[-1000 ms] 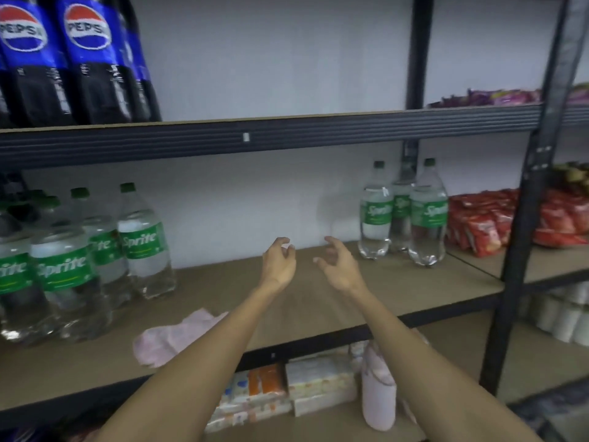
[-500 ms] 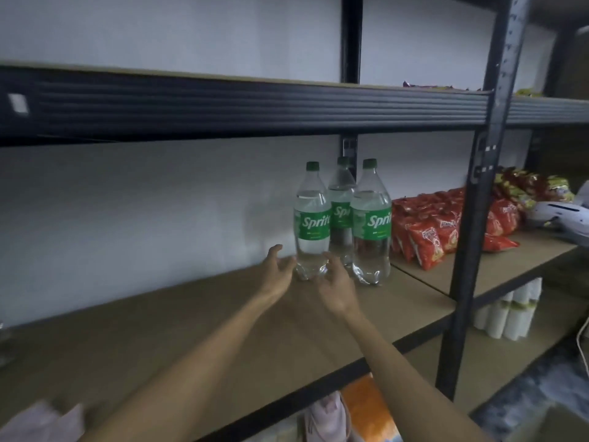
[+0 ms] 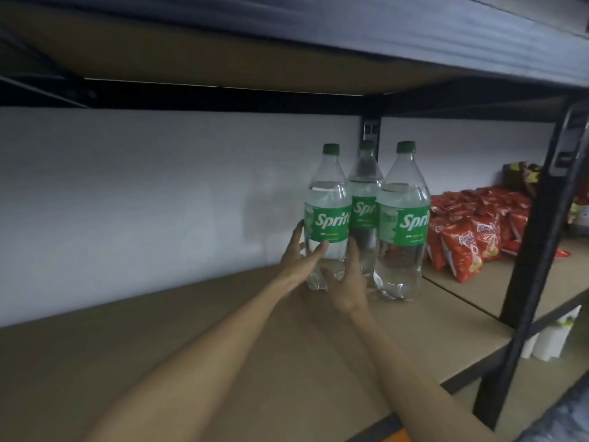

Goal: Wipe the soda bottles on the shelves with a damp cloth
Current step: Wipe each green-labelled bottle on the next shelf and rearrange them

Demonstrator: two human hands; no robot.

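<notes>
Left hand (image 3: 299,260), right hand (image 3: 345,282) now flanking left Sprite bottle (image 3: 326,218)

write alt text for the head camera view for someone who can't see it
A person's left hand and right hand touch the lower sides of the leftmost clear plastic Sprite bottle, one of three green-capped bottles standing on a brown board shelf. Red snack bags are piled to their right; no cloth shows.

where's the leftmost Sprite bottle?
Head view, right of centre: the clear plastic Sprite bottle with green cap stands on the brown shelf board, leftmost of three, with the left hand at its left side and the right hand in front.
</notes>
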